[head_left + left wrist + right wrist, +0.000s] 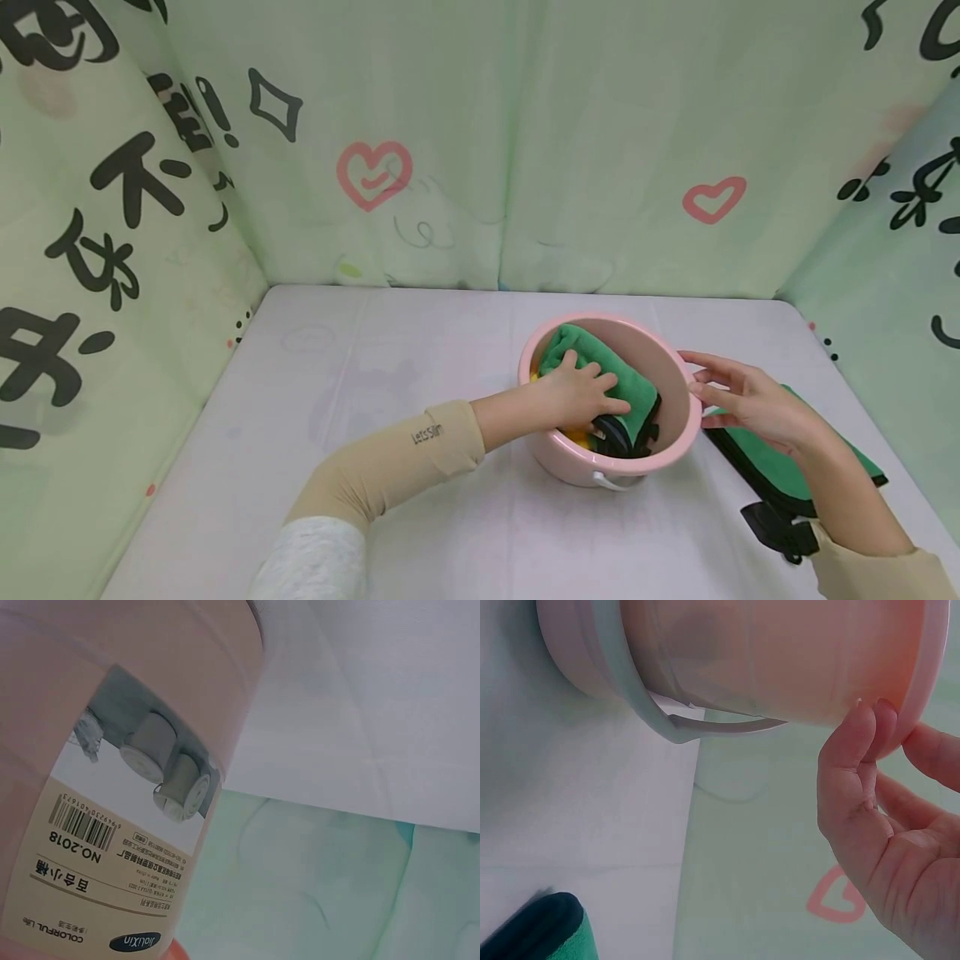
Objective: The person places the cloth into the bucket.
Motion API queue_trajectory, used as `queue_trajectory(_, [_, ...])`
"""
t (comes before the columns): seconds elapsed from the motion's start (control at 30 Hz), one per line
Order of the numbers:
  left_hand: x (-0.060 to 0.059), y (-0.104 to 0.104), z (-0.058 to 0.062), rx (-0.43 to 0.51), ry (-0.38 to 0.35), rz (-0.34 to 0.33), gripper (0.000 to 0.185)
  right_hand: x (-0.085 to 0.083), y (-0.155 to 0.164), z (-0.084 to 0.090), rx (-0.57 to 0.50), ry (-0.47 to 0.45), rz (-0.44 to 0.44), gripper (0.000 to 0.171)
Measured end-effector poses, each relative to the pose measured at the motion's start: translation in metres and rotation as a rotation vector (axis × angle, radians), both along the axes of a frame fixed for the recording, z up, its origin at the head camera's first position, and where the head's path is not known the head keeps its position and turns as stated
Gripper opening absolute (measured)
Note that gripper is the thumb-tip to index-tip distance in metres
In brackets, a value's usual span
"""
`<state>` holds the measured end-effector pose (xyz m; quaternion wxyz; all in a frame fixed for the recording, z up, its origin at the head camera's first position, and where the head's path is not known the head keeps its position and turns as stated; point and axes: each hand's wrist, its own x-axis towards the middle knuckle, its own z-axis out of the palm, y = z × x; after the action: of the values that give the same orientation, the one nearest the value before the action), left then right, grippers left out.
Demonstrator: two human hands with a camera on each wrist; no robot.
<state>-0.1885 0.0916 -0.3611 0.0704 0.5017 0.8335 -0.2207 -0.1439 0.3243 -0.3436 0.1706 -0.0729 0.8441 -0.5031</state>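
A pink bucket (600, 319) stands on the white table (390, 400), right of centre. A green towel (592, 350) lies folded inside it, over something yellow (576, 434) and a black-edged piece (617, 435). My left hand (592, 396) reaches into the bucket and rests spread on the towel. My right hand (720, 387) is at the bucket's right side, its straight fingers against the rim. The right wrist view shows those fingertips (866, 720) touching the bucket (780, 660) just under the rim. In the left wrist view, only the bucket's wall (150, 660) and its printed label (112, 840) appear.
A second green cloth with a black border (787, 467) lies on the table under my right forearm, and its corner (555, 930) shows in the right wrist view. The bucket's white handle (652, 712) hangs down. Printed green curtains (450, 150) wall in the table on three sides.
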Motion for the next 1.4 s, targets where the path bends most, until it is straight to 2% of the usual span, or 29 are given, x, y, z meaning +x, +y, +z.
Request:
queue_trajectory(0.47, [0.001,-0.005,0.005,0.039,-0.027,0.011,0.057,0.0,0.0,-0.001,-0.002,-0.006,0.002,0.057])
queue_trajectory(0.63, [0.001,-0.014,0.019,0.059,-0.107,0.014,0.06,0.0,0.001,-0.001,-0.007,-0.012,0.002,0.058])
queue_trajectory(0.7, [0.0,-0.02,0.028,0.102,-0.146,0.006,0.059,0.0,0.001,-0.001,-0.007,-0.012,0.002,0.058])
queue_trajectory(0.77, [-0.003,-0.027,0.037,0.192,-0.173,0.002,0.058,0.0,0.001,-0.001,-0.009,-0.013,0.003,0.058])
queue_trajectory(0.87, [-0.007,-0.039,0.049,0.397,-0.204,0.025,0.057,0.0,0.002,-0.002,-0.014,-0.01,0.005,0.057])
queue_trajectory(0.97, [-0.013,-0.052,0.058,0.658,-0.265,0.101,0.056,0.0,0.002,-0.002,-0.023,-0.002,0.011,0.057])
queue_trajectory(1.07, [-0.019,-0.066,0.062,0.917,-0.407,0.202,0.054,-0.001,0.002,-0.003,-0.031,0.005,0.021,0.056])
queue_trajectory(1.2, [-0.028,-0.08,0.057,1.217,-0.661,0.338,0.051,0.0,0.003,-0.003,-0.043,0.009,0.029,0.054])
queue_trajectory(1.27, [-0.032,-0.086,0.052,1.334,-0.763,0.423,0.049,0.0,0.003,-0.003,-0.045,0.009,0.028,0.054])
queue_trajectory(1.4, [-0.039,-0.095,0.038,1.505,-0.905,0.672,0.042,-0.001,0.002,-0.003,-0.042,0.006,0.023,0.054])
